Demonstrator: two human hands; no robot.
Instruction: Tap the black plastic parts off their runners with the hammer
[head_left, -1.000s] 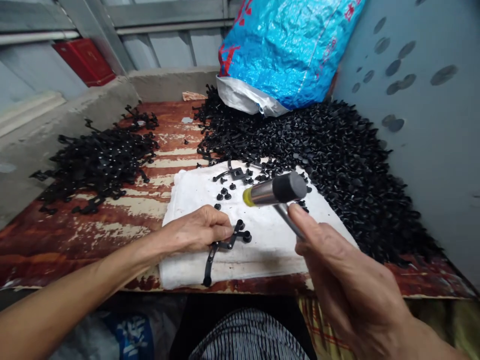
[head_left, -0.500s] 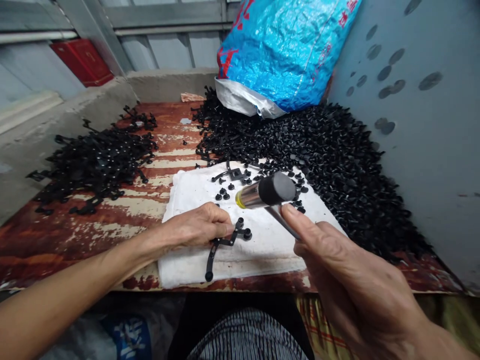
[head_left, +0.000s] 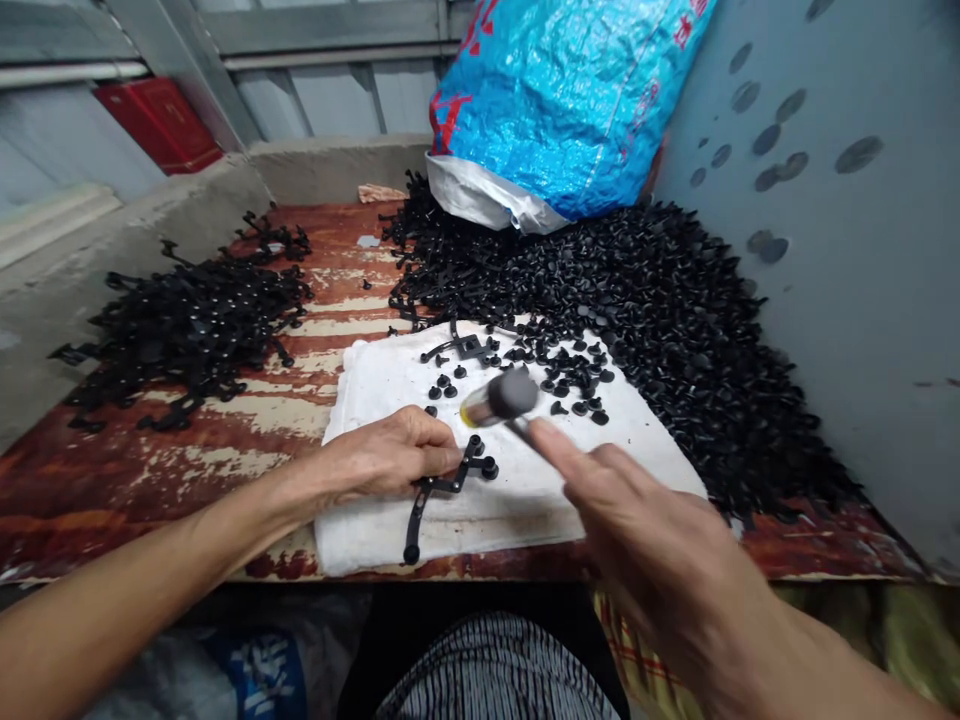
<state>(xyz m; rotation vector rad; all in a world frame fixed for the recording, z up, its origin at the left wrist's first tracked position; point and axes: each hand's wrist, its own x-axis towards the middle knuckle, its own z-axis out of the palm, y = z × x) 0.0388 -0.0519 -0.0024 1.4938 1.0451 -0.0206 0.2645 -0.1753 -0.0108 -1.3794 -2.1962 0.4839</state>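
Note:
My left hand (head_left: 405, 450) is closed on a black jointed bracket (head_left: 448, 484), pinning it on the folded white cloth (head_left: 525, 510). The bracket's thin arms end in round knobs, and its far part is hidden under my fingers. Gripped by its handle in my right hand (head_left: 637, 500) is a mallet (head_left: 504, 395) with a black face and a yellow end. Its head, blurred by motion, hangs above the cloth just beyond the bracket. Several small black round-headed plugs (head_left: 577, 370) and another black bracket (head_left: 469, 346) lie on the far part of the cloth.
A large heap of black plugs (head_left: 675, 330) covers the right side below a blue sack (head_left: 540, 110). Jointed black pieces (head_left: 202, 320) are piled at left on the worn reddish board (head_left: 337, 260). A concrete ledge (head_left: 187, 200) and a grey panel (head_left: 840, 270) border the area.
My right hand has swung the mallet down and to the left, nearer the bracket. My left hand keeps its hold in nearly the same place.

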